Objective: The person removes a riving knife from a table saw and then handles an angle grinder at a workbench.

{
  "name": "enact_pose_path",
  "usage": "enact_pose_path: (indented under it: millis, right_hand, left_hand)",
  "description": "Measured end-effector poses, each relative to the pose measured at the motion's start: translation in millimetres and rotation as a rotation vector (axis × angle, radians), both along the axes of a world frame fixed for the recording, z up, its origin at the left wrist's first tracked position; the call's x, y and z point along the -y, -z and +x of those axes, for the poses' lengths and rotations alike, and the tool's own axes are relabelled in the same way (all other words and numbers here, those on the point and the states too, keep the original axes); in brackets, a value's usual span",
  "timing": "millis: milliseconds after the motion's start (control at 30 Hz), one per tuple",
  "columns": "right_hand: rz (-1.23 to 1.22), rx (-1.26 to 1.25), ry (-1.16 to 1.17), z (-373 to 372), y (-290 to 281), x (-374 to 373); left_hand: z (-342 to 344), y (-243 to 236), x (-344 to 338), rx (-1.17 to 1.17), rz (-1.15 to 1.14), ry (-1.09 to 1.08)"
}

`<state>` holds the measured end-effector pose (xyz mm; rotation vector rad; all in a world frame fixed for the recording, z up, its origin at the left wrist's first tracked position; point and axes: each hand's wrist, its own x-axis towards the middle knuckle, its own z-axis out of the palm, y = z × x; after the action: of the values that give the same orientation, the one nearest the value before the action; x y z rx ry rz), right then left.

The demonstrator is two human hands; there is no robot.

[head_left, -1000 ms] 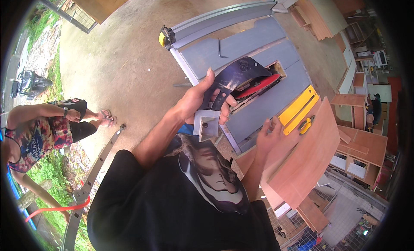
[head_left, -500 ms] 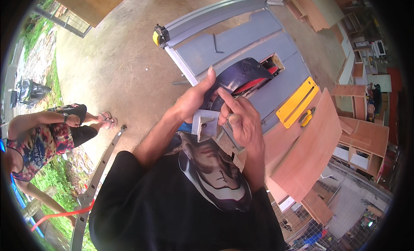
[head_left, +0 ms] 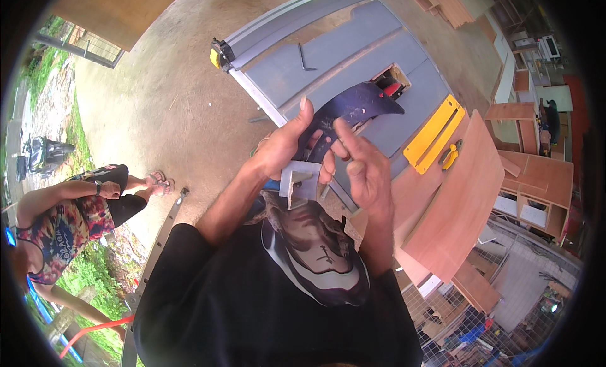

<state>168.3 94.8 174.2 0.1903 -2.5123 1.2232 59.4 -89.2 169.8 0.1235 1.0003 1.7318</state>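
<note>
A dark curved riving knife [head_left: 363,107] is held over the saw table in front of my chest. My left hand [head_left: 278,146] is closed round its near left end, with the thumb up along the edge. My right hand [head_left: 369,171] grips the near right side, index finger laid on the plate and other fingers curled by its lower edge. A pale metal angle bracket [head_left: 304,184] sits just below the knife's near end; I cannot tell whether they are joined. Beyond the tip, part of the red saw blade [head_left: 394,89] shows in the table's opening.
An L-shaped hex key [head_left: 305,58] lies on the grey saw table [head_left: 353,42], near the rip fence [head_left: 284,26]. Right of it are a yellow slotted insert plate [head_left: 435,135], yellow pliers [head_left: 449,157] and plywood sheets [head_left: 454,209]. Another person [head_left: 69,222] stands at the left.
The riving knife has turned so that its broad face shows more and covers the blade more. My right hand has shifted slightly right, while the view has moved a little.
</note>
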Motion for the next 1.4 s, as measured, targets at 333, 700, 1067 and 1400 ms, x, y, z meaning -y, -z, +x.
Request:
enact_pose_path:
  millis: [333,700,1067,1400]
  right_hand:
    - [0.083,0.042,0.306,-1.8,-6.2,-16.7]
    - [-0.147,0.023,0.754,17.1,8.8,-34.8]
    - [0.375,-0.184,0.628,-25.1,-32.2,16.3]
    - [0.331,-0.352,1.024,-8.5,-7.5,-70.0]
  left_hand:
    - [2.9,-0.9,-1.5,0.020,-0.002,0.048]
    - [0.8,7.9,0.7,0.005,0.086,0.067]
    - [5.0,0.9,-2.0,0.000,-0.030,0.064]
    - [3.4,10.6,2.3,0.020,0.086,0.090]
